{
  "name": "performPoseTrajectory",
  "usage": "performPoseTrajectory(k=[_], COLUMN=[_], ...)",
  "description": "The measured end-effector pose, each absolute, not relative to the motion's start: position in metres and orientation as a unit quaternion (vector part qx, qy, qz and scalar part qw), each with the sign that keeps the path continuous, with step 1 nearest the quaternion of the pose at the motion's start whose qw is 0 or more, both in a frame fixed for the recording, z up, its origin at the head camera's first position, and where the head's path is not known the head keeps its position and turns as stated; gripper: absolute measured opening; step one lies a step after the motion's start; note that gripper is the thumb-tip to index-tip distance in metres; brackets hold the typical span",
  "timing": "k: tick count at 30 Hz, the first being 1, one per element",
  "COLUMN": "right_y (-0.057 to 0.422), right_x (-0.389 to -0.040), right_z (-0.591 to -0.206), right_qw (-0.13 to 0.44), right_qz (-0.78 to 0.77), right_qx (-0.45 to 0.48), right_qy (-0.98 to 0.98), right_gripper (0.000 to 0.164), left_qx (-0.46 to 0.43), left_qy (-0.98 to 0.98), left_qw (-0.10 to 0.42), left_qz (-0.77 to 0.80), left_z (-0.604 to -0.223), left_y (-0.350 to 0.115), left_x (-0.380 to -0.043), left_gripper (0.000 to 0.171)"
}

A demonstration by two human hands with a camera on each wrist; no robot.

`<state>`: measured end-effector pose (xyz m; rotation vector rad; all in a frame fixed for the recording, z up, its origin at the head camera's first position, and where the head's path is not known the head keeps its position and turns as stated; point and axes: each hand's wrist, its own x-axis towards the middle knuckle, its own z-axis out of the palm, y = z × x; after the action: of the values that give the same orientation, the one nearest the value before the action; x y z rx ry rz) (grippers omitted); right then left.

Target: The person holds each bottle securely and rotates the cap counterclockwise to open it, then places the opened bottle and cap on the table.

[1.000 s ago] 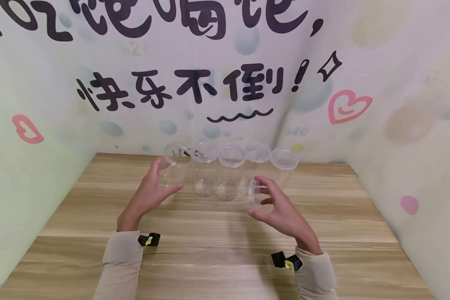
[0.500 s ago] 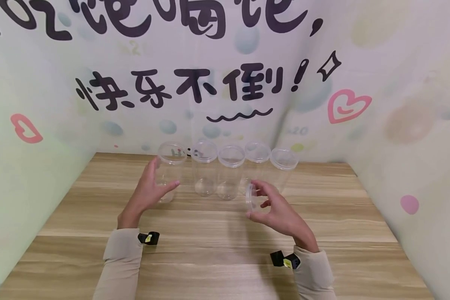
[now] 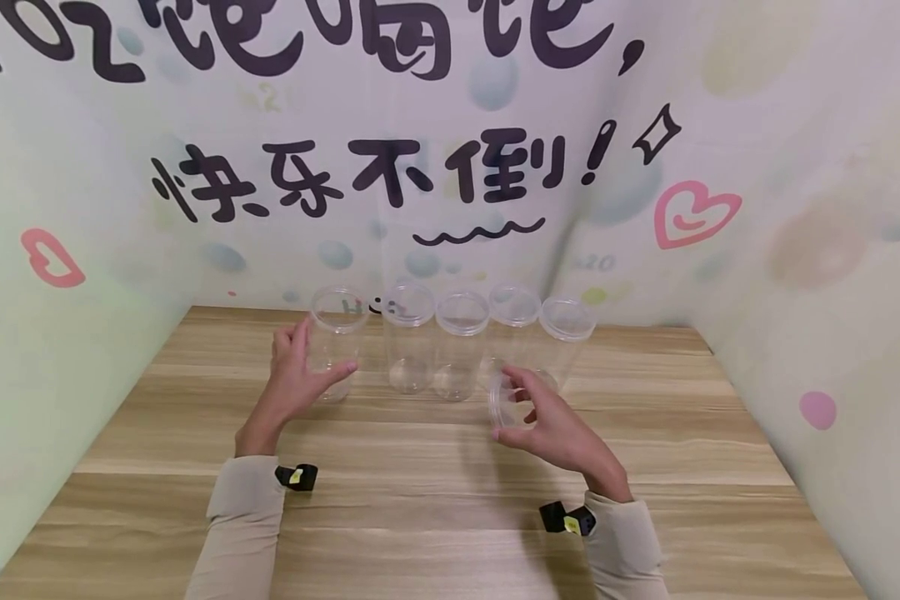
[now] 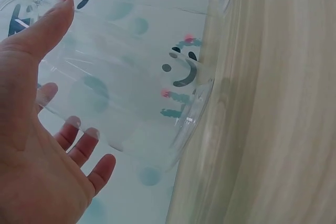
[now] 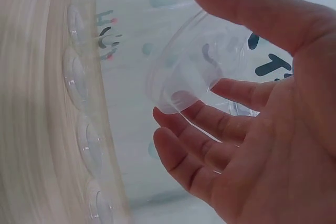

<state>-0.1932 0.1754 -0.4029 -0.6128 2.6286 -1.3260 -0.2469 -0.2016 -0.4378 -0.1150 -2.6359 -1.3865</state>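
Note:
In the head view my left hand (image 3: 296,382) has thumb and fingers round a clear plastic jar (image 3: 337,346) at the left end of a row. This jar stands upright, its round rim facing up. In the left wrist view several fingertips overlap the side of the same jar (image 4: 126,87), while the little finger sits apart from it. My right hand (image 3: 557,427) pinches a clear round lid (image 3: 500,404) on edge in front of the row. The right wrist view shows that lid (image 5: 184,64) between thumb and fingers.
Several more clear jars, among them one in the middle (image 3: 461,358) and one at the right end (image 3: 567,346), stand close together along the back. Behind them rises a printed backdrop (image 3: 270,258). The wooden table (image 3: 412,483) extends in front.
The left jar has gone from tilted to upright and shifted left and down, the left hand with it; its fingers have spread somewhat. My right hand has moved slightly left and down with the lid.

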Motion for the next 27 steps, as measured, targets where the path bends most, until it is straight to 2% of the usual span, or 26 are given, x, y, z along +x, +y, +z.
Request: performPoseTrajectory(k=[7, 21, 27], right_y=[0.177, 0.18, 0.181], right_x=[-0.197, -0.2, -0.202], right_z=[-0.409, -0.418, -0.423], right_qw=[0.079, 0.099, 0.104], right_qz=[-0.433, -0.429, -0.437], right_qx=[-0.201, -0.19, -0.189], right_qy=[0.875, 0.878, 0.873], right_gripper=[0.089, 0.081, 0.078], left_qx=[-0.037, -0.008, 0.005], left_qy=[-0.878, -0.885, -0.88], left_qw=[0.083, 0.094, 0.077], left_qz=[-0.471, -0.455, -0.469], left_z=[-0.441, -0.439, -0.438], left_y=[-0.202, -0.206, -0.209], left_x=[-0.248, -0.249, -0.247], left_gripper=[0.103, 0.099, 0.093])
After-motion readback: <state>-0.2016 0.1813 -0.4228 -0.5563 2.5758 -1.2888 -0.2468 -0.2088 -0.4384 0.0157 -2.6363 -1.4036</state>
